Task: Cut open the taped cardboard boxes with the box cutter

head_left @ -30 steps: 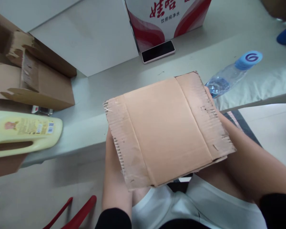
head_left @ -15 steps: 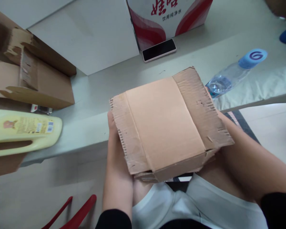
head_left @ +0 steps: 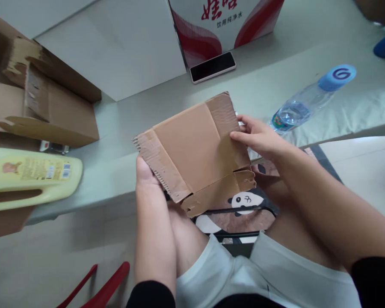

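Between my hands is a piece of brown cardboard point(head_left: 186, 145) with creased side flaps, ragged edges and a folded strip along its near side. It is held up over my lap at the table's front edge. My left hand point(head_left: 146, 173) supports its left side from below, with most of the fingers hidden underneath. At the right flap, my right hand point(head_left: 255, 134) pinches the edge, thumb on top. A panda-patterned item point(head_left: 240, 214) shows below the cardboard, between my legs.
A clear bottle with a blue cap point(head_left: 308, 102) lies to the right on the pale tablecloth point(head_left: 125, 128). A phone point(head_left: 212, 67) rests before a red-and-white carton point(head_left: 224, 25). At left are a yellow jug point(head_left: 35, 177) and a cardboard box point(head_left: 60, 107). Red legs point(head_left: 105, 286) show below.
The cardboard has shifted left and tilted, and its near strip now hangs open. My right hand has come from behind it onto the right flap. The panda pattern is now exposed.
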A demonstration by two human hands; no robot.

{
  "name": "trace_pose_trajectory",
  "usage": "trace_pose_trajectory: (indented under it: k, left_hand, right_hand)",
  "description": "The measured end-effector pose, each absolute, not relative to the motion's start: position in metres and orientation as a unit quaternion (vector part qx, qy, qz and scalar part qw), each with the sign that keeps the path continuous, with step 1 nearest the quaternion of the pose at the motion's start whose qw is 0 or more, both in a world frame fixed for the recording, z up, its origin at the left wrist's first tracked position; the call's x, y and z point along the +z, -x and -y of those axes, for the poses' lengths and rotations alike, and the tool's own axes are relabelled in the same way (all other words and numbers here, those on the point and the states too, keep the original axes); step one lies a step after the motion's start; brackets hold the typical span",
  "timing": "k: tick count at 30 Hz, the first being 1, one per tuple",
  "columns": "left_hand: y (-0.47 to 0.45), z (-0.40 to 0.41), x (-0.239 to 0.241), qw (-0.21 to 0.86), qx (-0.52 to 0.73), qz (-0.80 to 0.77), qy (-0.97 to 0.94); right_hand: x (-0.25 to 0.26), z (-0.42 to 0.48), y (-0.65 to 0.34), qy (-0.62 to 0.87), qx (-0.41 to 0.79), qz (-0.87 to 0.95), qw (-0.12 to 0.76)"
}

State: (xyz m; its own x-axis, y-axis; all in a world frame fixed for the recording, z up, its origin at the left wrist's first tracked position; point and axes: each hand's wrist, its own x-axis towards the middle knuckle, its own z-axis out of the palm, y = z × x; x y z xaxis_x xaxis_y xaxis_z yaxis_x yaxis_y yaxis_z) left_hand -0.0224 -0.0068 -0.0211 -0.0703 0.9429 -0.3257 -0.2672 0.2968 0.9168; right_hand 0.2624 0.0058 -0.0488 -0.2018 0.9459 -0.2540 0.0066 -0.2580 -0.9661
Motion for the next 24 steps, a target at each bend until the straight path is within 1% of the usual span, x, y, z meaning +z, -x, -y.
trace_pose_trajectory:
  k: [3, 5, 7, 9, 11, 14, 17, 19, 21, 24]
  left_hand:
    - [0.023, 0.006, -0.023, 0.644, 0.48, -0.533, -0.267]
    - [0.022, 0.005, -0.024, 0.645, 0.477, -0.536, -0.263]
    - [0.023, 0.002, -0.024, 0.634, 0.487, -0.537, -0.268]
    - [0.024, 0.001, -0.025, 0.616, 0.514, -0.523, -0.287]
    - [0.025, 0.001, -0.025, 0.604, 0.542, -0.488, -0.322]
    - [0.025, 0.004, -0.029, 0.598, 0.538, -0.463, -0.371]
    - [0.024, 0.008, -0.035, 0.578, 0.521, -0.504, -0.374]
    - [0.025, 0.008, -0.036, 0.554, 0.548, -0.51, -0.364]
    - [0.029, 0.006, -0.034, 0.53, 0.602, -0.486, -0.347]
    - [0.038, -0.001, -0.029, 0.502, 0.677, -0.448, -0.299]
  right_hand:
    - [-0.05, -0.004, -0.255, 0.554, 0.542, 0.506, 0.379]
    - [-0.05, -0.004, -0.253, 0.57, 0.514, 0.518, 0.378]
    - [-0.05, -0.004, -0.252, 0.561, 0.511, 0.522, 0.39]
    - [-0.051, -0.004, -0.251, 0.544, 0.507, 0.517, 0.425]
    - [-0.052, -0.004, -0.249, 0.535, 0.487, 0.498, 0.478]
    - [-0.052, -0.004, -0.246, 0.534, 0.465, 0.445, 0.548]
    - [-0.05, -0.005, -0.245, 0.537, 0.473, 0.405, 0.569]
    - [-0.049, -0.007, -0.248, 0.547, 0.472, 0.388, 0.572]
    - [-0.048, -0.01, -0.253, 0.557, 0.468, 0.37, 0.578]
    - [-0.046, -0.012, -0.264, 0.535, 0.51, 0.355, 0.573]
